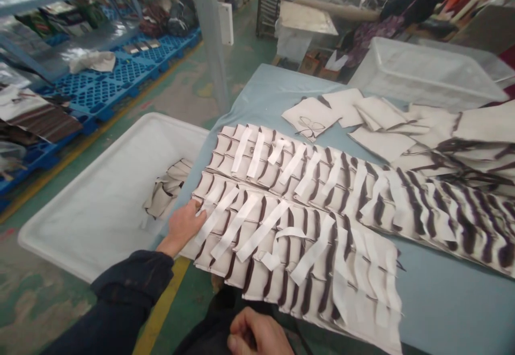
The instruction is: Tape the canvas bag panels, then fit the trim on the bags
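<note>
Cream fabric pieces with dark brown edges lie overlapped in two long rows on the table. The near row (277, 269) has white paper strips (261, 231) laid across it. At its left end, my left hand (184, 229) is closed on the edge of a cream fabric piece (204, 184); the thumb is partly hidden. My right hand (259, 334) is below the near row's front edge, with its fingers curled and nothing visible in them. Behind lies the far row (341, 183), also with white strips.
A white plastic tub (100, 183) with a few fabric pieces (167, 189) stands left of the blue-covered table (454, 301). Glasses (309, 126) lie on loose cream pieces (382, 113) at the back. Another white tub (422, 71) is behind. Shelving and blue pallets (108, 79) stand at left.
</note>
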Tool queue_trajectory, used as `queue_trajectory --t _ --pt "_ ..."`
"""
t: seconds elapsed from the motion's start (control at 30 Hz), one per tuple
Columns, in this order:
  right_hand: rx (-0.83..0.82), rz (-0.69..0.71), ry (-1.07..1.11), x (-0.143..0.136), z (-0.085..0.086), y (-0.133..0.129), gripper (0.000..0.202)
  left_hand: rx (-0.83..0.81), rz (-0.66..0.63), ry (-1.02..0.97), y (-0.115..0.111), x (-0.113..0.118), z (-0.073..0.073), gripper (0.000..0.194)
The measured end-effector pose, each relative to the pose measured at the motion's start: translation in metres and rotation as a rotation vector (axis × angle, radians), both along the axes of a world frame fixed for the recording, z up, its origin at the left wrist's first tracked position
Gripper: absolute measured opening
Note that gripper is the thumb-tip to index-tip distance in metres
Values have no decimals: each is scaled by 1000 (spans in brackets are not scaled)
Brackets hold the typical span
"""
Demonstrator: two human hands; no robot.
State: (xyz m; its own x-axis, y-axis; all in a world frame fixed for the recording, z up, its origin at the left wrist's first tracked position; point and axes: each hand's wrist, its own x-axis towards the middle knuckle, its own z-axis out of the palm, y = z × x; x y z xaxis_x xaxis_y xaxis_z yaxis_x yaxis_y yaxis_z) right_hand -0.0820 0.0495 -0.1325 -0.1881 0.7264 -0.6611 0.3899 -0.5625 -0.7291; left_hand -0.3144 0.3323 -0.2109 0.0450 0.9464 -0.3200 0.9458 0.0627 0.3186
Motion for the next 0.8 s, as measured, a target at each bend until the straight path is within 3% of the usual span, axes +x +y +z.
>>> queue_trajectory --t 0.33,0.57,0.67,0.8 --pt "21 48 48 20 4 19 15 -11 -41 -34 -3 -17 15 28" --pt "-11 101 4 6 9 25 14 156 -91 -42 2 16 18 38" --pt "-23 118 18 -1 14 26 15 130 -103 -44 14 30 12 36" --pt "-36 92 2 -9 22 27 13 33 -57 -56 27 30 4 34"
